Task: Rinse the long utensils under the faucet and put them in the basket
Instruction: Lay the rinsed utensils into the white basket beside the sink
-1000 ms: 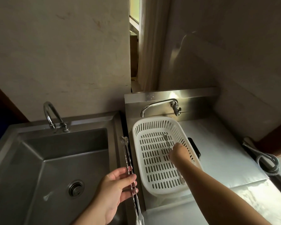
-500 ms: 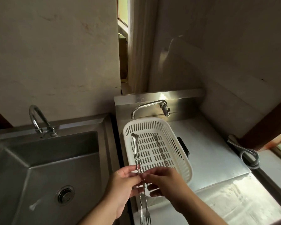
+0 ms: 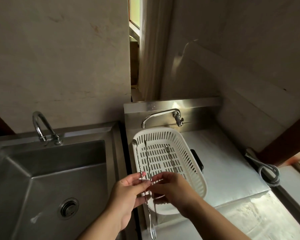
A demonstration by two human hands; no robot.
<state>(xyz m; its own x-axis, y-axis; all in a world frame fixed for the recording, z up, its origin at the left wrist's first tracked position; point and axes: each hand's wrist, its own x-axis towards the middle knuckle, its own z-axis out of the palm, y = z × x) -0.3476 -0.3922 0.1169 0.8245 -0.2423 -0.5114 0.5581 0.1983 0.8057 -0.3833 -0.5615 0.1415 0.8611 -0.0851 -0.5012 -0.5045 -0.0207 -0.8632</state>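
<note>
Holding two long twisted utensils (image 3: 146, 172) at mid-shaft, both hands meeting over the near-left rim of the white basket (image 3: 200, 184). Left hand (image 3: 126, 196) pinched shut on the shafts between thumb and fingertips; right hand (image 3: 173, 193) closed in on the same shafts from 3 o'clock, apparently separating one from the other, exact contact not resolved. Spoon ends aimed at 12 o'clock over the basket's left side, fork end hanging at 6 o'clock past the counter edge. One utensil (image 3: 170, 159) already lying on the basket floor, toward 1 o'clock from the hands. Basket standing on the steel counter (image 3: 232, 170), just below the wall faucet (image 3: 160, 115). No water seen running at either that tap or the sink faucet (image 3: 42, 127) at 10 o'clock; sink (image 3: 47, 170) dry-looking. Judged: task roughly one third complete, one placed and two in hand; rinse status of the held pair not determinable.
</note>
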